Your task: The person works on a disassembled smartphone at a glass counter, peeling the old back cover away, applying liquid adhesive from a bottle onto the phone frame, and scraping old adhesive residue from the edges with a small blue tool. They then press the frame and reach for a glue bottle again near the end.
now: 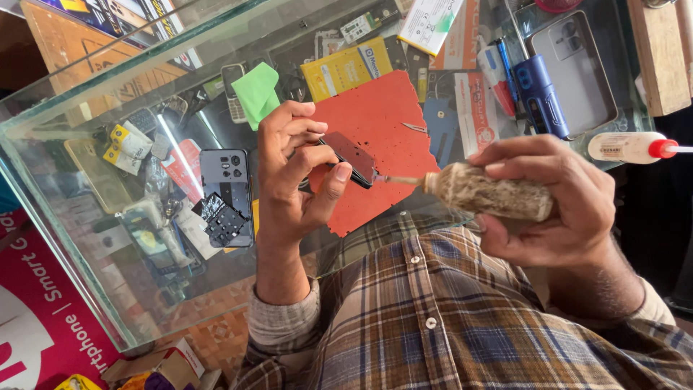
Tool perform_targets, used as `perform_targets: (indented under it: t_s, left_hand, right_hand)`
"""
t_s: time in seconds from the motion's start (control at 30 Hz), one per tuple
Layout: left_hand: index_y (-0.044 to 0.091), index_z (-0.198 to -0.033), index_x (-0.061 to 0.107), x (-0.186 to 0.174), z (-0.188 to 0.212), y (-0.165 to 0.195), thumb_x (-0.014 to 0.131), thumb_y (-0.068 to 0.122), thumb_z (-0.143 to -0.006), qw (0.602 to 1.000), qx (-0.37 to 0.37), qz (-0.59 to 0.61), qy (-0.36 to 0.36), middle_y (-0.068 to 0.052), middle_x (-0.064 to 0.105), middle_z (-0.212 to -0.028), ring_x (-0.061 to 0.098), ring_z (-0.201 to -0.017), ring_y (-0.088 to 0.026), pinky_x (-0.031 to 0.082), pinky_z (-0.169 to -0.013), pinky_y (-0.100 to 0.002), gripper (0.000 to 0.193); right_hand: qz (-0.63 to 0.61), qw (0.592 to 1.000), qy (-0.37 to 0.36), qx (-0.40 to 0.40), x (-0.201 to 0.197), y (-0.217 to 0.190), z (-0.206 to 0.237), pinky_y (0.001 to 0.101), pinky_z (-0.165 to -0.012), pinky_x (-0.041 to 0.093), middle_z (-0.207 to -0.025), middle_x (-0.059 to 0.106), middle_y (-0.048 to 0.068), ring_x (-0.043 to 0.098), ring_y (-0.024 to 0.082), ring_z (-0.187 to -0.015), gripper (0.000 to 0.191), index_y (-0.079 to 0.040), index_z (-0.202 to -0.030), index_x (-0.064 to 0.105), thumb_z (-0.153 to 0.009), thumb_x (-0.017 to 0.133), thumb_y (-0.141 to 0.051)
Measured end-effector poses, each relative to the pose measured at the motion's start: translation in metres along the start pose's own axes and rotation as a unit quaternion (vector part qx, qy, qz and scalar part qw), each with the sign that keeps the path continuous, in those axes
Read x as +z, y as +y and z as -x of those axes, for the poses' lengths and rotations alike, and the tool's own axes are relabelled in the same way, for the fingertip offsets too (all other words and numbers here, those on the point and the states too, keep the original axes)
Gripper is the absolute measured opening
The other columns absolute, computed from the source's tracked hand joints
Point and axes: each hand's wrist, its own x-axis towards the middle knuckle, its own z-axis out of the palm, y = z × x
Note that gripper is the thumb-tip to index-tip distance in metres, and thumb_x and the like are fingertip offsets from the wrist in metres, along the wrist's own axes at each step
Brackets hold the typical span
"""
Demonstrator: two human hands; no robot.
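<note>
My left hand (292, 170) grips a small dark rectangular phone part (351, 157) by one end, tilted above a red mat (382, 137) on the glass counter (94, 238). In my right hand (552, 198) is a tool with a thick, worn, mottled handle (487, 191). Its thin metal tip (393, 179) touches the lower edge of the dark part. A small pair of tweezers (415, 128) lies on the red mat, apart from both hands.
On the glass left of my left hand lies an opened grey phone (225, 195) with loose dark parts. A green cloth (256, 92), a yellow box (345, 68), a blue tool (540, 94), a grey phone back cover (577, 72) and a white red-capped bottle (632, 147) surround the mat.
</note>
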Motion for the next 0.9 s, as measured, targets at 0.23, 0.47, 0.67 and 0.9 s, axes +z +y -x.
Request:
perform_targets:
  t_s: [0.23, 0.47, 0.67, 0.9]
  left_hand:
    - [0.005, -0.097, 0.064, 0.0009, 0.0006, 0.0012, 0.075, 0.011, -0.096, 1.000, 0.000, 0.004, 0.006, -0.015, 0.044, -0.143, 0.062, -0.116, -0.023, 0.059, -0.099, -0.036, 0.013]
    - [0.006, -0.097, 0.064, 0.0028, 0.0000, 0.0001, 0.076, 0.011, -0.095, 1.000, 0.002, 0.003, 0.009, -0.015, 0.044, -0.144, 0.063, -0.115, -0.023, 0.059, -0.096, -0.036, 0.013]
    - [0.006, -0.097, 0.064, 0.0030, 0.0015, -0.0010, 0.075, 0.011, -0.096, 1.000, 0.000, 0.010, 0.008, -0.015, 0.043, -0.145, 0.063, -0.115, -0.022, 0.060, -0.096, -0.035, 0.012]
    - [0.006, -0.096, 0.064, 0.0024, 0.0025, -0.0021, 0.075, 0.011, -0.096, 1.000, -0.002, 0.009, 0.010, -0.015, 0.043, -0.145, 0.063, -0.114, -0.022, 0.060, -0.095, -0.035, 0.012]
  right_hand:
    - [0.009, 1.000, 0.024, 0.007, 0.0039, -0.0063, 0.0057, 0.0304, -0.076, 0.062, -0.099, 0.070, 0.022, 0.075, 0.026, -0.096, 0.045, 0.007, -0.105, 0.059, -0.087, 0.080, -0.030]
    - [0.012, 1.000, 0.018, 0.004, 0.0052, -0.0058, 0.0060, 0.0311, -0.076, 0.062, -0.098, 0.070, 0.021, 0.075, 0.026, -0.094, 0.046, 0.006, -0.103, 0.060, -0.088, 0.080, -0.032]
    - [0.023, 1.000, 0.015, 0.006, 0.0047, -0.0063, 0.0053, 0.0306, -0.076, 0.062, -0.098, 0.070, 0.020, 0.076, 0.025, -0.091, 0.047, 0.006, -0.103, 0.060, -0.088, 0.080, -0.033]
    - [0.023, 1.000, 0.003, -0.001, 0.0038, -0.0080, 0.0028, 0.0314, -0.076, 0.063, -0.096, 0.070, 0.020, 0.075, 0.027, -0.095, 0.047, 0.007, -0.102, 0.060, -0.087, 0.080, -0.033]
